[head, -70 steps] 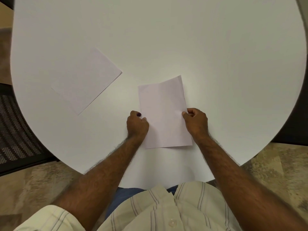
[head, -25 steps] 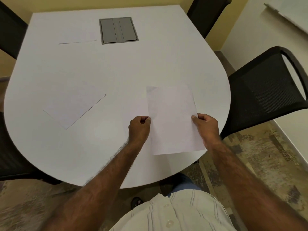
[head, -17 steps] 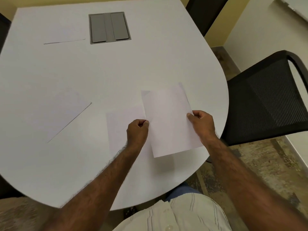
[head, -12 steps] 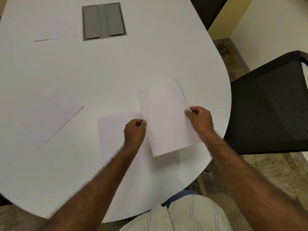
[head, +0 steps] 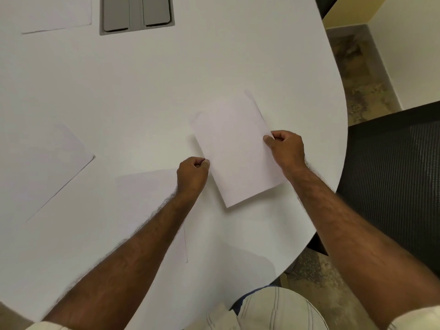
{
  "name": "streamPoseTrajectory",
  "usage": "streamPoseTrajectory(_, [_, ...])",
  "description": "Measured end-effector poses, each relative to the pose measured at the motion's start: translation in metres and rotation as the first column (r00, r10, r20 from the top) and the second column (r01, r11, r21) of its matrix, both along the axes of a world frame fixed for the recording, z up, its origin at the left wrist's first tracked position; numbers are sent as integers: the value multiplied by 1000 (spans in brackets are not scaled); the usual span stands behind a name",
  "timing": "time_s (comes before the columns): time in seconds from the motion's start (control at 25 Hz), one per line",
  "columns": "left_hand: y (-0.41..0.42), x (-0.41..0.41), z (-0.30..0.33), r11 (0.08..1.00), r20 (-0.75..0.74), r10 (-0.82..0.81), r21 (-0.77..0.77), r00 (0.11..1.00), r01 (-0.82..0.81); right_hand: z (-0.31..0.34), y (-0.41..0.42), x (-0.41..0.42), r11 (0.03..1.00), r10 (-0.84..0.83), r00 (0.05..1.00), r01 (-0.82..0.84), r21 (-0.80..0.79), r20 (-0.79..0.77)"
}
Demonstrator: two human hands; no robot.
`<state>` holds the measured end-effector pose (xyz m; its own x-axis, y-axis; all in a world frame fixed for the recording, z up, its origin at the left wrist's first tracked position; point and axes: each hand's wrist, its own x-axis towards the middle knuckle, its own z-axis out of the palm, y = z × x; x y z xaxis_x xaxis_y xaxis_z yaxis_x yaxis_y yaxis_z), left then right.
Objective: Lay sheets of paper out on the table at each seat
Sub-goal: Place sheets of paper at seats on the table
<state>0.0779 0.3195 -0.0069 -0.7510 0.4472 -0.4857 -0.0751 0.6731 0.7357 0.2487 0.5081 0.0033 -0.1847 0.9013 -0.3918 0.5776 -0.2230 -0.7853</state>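
Both hands, left grip [head: 193, 173] and right grip [head: 287, 146], pinching opposite long edges of a thin, floppy sheet [head: 234, 148] just above the bench [head: 166, 91] near the chair [head: 392, 175]; probably light, best kept edge-held.

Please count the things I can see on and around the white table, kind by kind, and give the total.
White paper sheets lying flat on the round white table: 3, far left, left, near.
White paper held by left hand and right hand: 1.
Grey double-flap table hatch: 1.
Black mesh chair: 1.
Total: 6
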Motion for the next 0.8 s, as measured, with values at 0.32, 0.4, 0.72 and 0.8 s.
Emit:
streamPoseTrajectory(0.32, [58, -3, -28, 994, -10, 3, -108, 1000, -4, -39, 61, -25, 999, 42, 995, -42, -7, 94])
streamPoseTrajectory(0.4, [64, -3, -35, 991, -8, 8, -133, 1000, -9, -48, 67, -26, 999, 29, 994, -27, -19, 108])
streamPoseTrajectory(0.72, [71, -9, -53, 981, -20, 2, -196, 1000, -6, -63, 75, -31, 999, -2, 992, 7, -35, 130])
streamPoseTrajectory(0.8, [69, -10, -53, 980, -31, 2, -199, 1000, -8, -63, 74, -30, 1000, -11, 993, 14, -24, 116])
